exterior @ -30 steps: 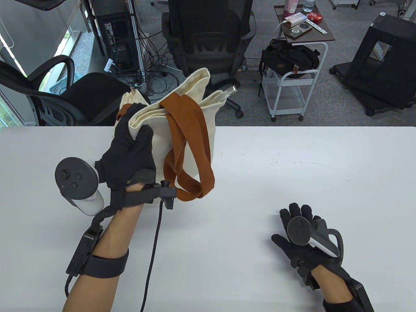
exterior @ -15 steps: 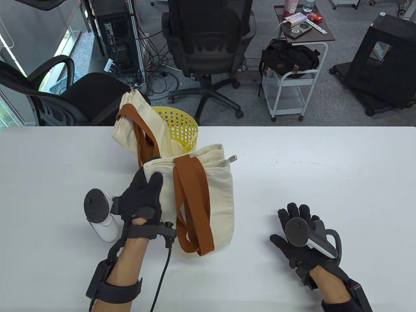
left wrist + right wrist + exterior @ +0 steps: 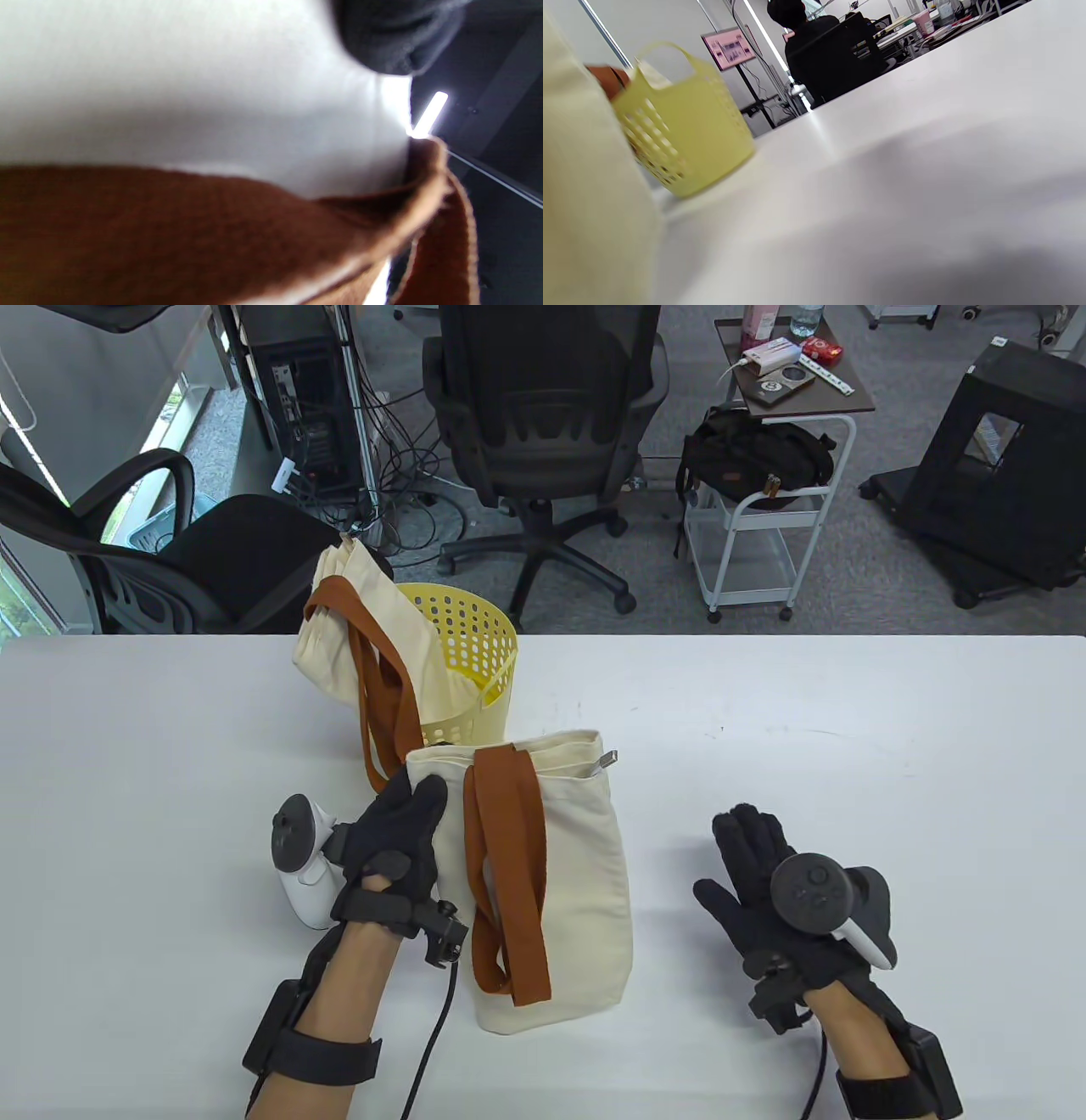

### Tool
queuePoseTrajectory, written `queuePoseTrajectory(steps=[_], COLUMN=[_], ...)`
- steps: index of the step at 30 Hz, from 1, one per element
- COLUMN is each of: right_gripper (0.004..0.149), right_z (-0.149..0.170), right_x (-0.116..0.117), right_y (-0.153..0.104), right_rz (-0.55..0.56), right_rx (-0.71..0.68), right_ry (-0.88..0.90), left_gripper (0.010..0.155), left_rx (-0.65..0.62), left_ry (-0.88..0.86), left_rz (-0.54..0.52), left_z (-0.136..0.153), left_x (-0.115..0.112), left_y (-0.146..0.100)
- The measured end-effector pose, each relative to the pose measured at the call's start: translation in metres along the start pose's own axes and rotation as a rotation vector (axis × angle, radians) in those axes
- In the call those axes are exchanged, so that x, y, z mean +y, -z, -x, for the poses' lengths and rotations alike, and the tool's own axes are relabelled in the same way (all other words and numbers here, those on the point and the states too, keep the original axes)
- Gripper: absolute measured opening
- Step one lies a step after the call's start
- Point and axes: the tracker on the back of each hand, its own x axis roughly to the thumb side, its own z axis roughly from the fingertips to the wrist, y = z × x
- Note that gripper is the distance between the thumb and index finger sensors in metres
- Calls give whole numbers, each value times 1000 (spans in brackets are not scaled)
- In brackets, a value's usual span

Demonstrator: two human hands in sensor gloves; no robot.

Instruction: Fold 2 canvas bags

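Left grip [image 3: 392, 848] holds canvas bag [image 3: 560, 899] | white table [image 3: 848, 746] | office chair [image 3: 543, 407] behind

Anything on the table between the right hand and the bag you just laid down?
No. In the table view only bare white table separates the right hand from the canvas bag, which the left hand grips at its top corner.

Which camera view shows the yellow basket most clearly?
The table view: the yellow basket shows whole, rim and holes sharp, a canvas bag draped over it. The right wrist view shows it blurred from the side; the left wrist view shows none.
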Motion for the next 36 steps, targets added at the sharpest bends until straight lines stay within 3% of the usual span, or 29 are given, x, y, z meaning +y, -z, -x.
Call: queuePoseTrajectory(steps=[5, 10, 19, 28, 33, 36], right_gripper=[78, 82, 77, 68, 56, 50], right_z=[-29, -43, -41, -38, -32, -29], right_x=[6, 30, 44, 56, 56, 53], right_y=[28, 47, 50, 53, 52, 51], right_rz=[-66, -185, -260, -312, -275, -226], right_rx=[-68, -183, -239, -197, -169, -175], right_ry=[321, 420, 567, 767, 772, 769], left_gripper=[58, 58, 59, 61, 66, 72], left_rx=[34, 61, 122, 188, 249, 279], left_ry=[-48, -65, -84, -99, 12, 207], left_rz=[13, 13, 16, 72, 108, 152], left_z=[10, 18, 35, 57, 61, 57], left_x=[1, 1, 0, -4, -4, 3], left_y=[1, 1, 4, 7, 8, 9])
